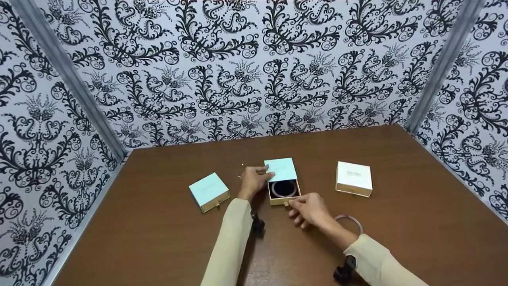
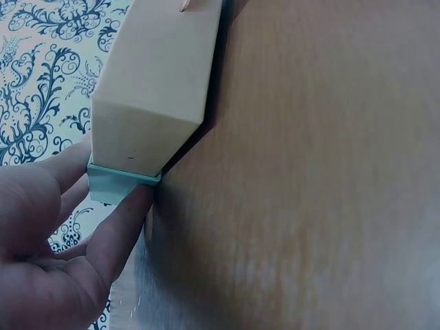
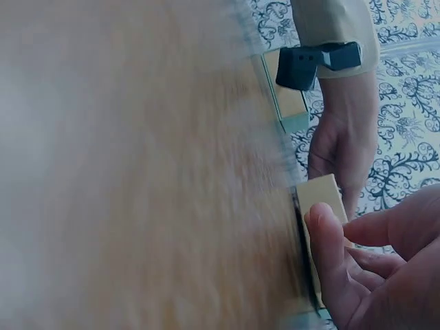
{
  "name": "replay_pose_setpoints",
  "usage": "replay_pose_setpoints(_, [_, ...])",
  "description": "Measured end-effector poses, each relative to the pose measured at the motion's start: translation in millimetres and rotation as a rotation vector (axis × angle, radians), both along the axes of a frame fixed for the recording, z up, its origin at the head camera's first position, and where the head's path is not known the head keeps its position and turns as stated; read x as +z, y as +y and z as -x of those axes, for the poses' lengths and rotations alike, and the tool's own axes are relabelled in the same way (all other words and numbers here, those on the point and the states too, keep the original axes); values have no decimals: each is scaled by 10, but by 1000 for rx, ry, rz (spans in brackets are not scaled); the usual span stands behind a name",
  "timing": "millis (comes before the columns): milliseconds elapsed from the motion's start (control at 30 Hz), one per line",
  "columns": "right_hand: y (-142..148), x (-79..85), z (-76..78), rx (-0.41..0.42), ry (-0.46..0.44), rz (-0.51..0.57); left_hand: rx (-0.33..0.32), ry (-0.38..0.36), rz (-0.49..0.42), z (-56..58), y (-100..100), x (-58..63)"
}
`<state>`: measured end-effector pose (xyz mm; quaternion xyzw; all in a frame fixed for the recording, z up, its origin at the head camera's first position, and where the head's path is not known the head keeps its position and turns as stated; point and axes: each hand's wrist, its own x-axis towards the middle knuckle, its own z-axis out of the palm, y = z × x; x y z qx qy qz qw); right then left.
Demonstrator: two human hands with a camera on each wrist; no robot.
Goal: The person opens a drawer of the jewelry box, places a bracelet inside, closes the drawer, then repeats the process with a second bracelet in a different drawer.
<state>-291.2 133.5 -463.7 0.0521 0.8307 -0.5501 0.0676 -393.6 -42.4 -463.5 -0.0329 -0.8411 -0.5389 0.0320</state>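
Note:
A small mint-lidded box [image 1: 283,168] stands mid-table with its gold drawer [image 1: 277,201] pulled out toward me. On the drawer's black lining lies a ring-shaped bangle [image 1: 273,190]. My left hand [image 1: 253,182] holds the mint sleeve at its left side; the left wrist view shows thumb and fingers around the sleeve's end [image 2: 113,184]. At the drawer front, my right hand [image 1: 311,210] pinches the small pull tab [image 1: 286,203] between thumb and finger. In the right wrist view, the fingers partly cover the drawer front [image 3: 320,190].
Another mint box [image 1: 209,190] sits to the left, its drawer closed. A white-topped box [image 1: 354,175] is at the right. A second bangle [image 1: 354,219] lies on the brown table [image 1: 170,246], partly behind my right forearm. Patterned walls [image 1: 238,79] border the table.

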Motion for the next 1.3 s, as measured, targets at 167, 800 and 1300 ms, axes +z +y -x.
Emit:
replay_pose_setpoints(167, [15,-34,-1,39,-76,157,-9,9,-7,2,8,-15])
replay_pose_setpoints(800, [-20,-108,31,82,-177,356,8,37,19,-19,21,-28])
replay_pose_setpoints(1300, [-57,-104,93,33,-174,323,3,19,-14,16,3,-32])
